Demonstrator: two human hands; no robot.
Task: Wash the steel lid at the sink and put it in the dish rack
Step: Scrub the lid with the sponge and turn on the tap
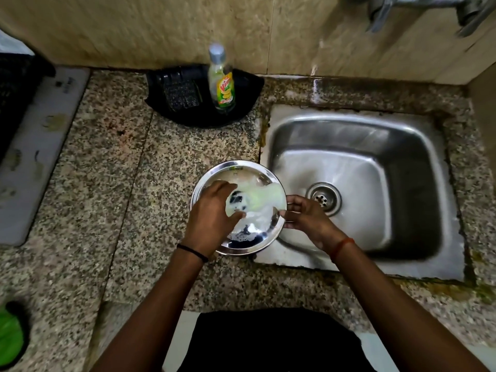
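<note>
Both hands on steel lid (237, 208) over sink (357, 189) edge — right hand (304, 218) grip clamps rim, left hand (212, 216) rubs.

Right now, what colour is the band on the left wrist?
Black band, clearest in the head view.

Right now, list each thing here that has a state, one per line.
Lid: soapy, foam across its face, held over the counter at the sink's edge.
Left hand: on the lid, rubbing lather; whether it holds a scrubber, cannot tell.
Right hand: gripping the lid's right rim.
Sink: wet, nothing in it, drain uncovered.
Tap: no stream visible.
Soap bottle: upright, capped, in the black tray.
</note>
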